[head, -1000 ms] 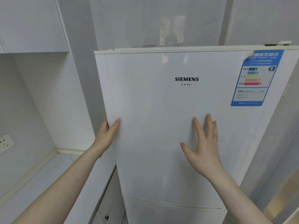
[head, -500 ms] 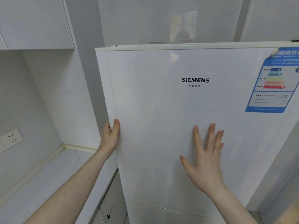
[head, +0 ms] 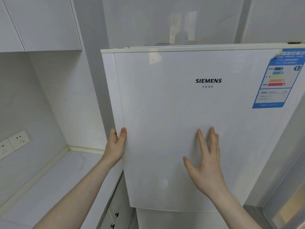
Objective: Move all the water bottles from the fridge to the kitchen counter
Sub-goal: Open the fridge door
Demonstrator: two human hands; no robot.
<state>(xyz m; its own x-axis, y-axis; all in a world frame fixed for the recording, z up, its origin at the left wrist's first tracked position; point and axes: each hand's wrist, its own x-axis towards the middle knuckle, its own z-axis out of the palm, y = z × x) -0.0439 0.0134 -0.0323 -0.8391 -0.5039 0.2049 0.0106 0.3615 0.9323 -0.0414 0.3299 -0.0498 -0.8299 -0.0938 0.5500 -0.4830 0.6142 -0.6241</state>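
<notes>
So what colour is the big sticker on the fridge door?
Mostly blue, with coloured bars, on the sticker in the head view.

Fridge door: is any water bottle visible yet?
No: the fridge door is shut, with the left hand gripping its edge and the right hand flat on its front.

One white Siemens fridge; two doors, upper and lower. One blue energy label. Two bare hands, left and right. Two white wall sockets, perhaps more off-frame. Two small black drawer knobs.
</notes>
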